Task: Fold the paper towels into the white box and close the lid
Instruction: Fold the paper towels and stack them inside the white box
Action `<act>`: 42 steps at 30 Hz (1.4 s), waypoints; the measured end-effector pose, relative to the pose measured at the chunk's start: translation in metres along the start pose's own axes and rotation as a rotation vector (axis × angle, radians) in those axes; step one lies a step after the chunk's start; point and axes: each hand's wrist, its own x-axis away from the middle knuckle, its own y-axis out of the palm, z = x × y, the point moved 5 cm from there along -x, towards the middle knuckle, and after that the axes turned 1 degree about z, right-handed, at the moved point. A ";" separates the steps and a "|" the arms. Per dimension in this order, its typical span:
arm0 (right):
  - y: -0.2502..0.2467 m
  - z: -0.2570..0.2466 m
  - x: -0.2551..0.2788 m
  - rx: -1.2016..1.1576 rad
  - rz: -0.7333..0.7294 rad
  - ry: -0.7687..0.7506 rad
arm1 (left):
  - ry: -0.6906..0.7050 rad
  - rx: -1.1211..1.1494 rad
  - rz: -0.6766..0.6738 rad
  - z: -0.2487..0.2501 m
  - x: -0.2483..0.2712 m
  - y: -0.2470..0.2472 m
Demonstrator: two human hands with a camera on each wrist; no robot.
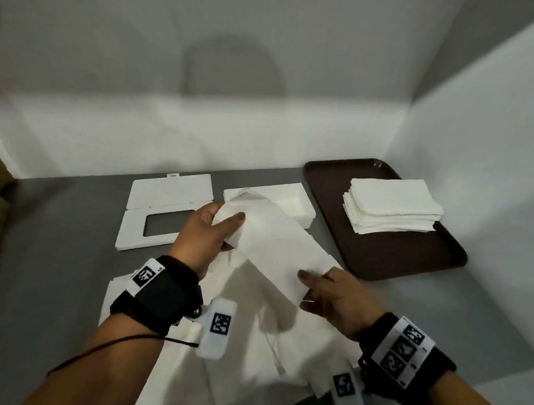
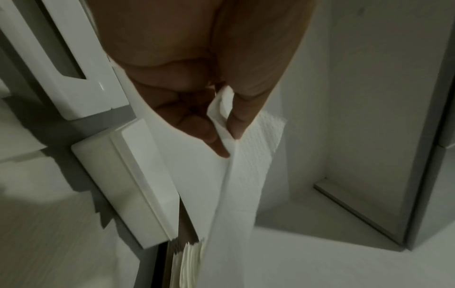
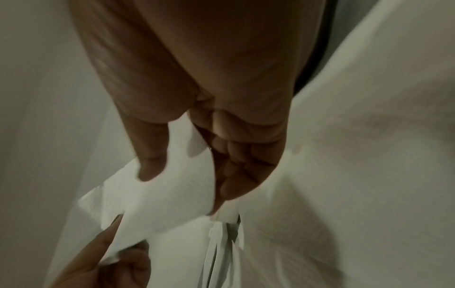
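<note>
One paper towel (image 1: 276,248) is held up over the grey counter (image 1: 58,254), stretched between both hands. The left hand (image 1: 206,230) pinches its far end between thumb and fingers, and the right hand (image 1: 338,300) grips the near end the same way. More loose towels (image 1: 247,339) are spread out flat right underneath. Just behind sits the white box (image 1: 293,203), open, with its lid (image 1: 164,210) lying flat to the left of it. A folded stack (image 1: 391,207) waits on the brown tray (image 1: 379,259) to the right.

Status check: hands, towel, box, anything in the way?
Left hand and right hand pinch opposite ends of one paper towel, held above the table. White box open, lid flat beside it. Nothing blocking.
</note>
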 end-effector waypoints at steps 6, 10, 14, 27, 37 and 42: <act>-0.034 -0.030 -0.068 -0.078 0.110 -0.071 | -0.067 0.029 0.129 -0.018 -0.036 0.000; -0.051 -0.074 -0.110 -0.024 0.129 -0.183 | -0.072 -0.048 0.257 -0.026 -0.065 -0.010; -0.059 -0.102 -0.149 0.078 0.146 -0.248 | -0.079 -0.101 0.380 -0.039 -0.092 -0.024; -0.058 -0.097 -0.205 0.721 0.146 -0.161 | -0.167 -0.404 0.392 -0.073 -0.106 -0.023; -0.049 -0.130 -0.198 0.960 0.128 -0.313 | -0.168 -0.387 0.397 -0.072 -0.105 -0.024; -0.029 -0.162 -0.180 0.660 -0.028 -0.458 | -0.159 -0.363 0.407 -0.072 -0.103 -0.022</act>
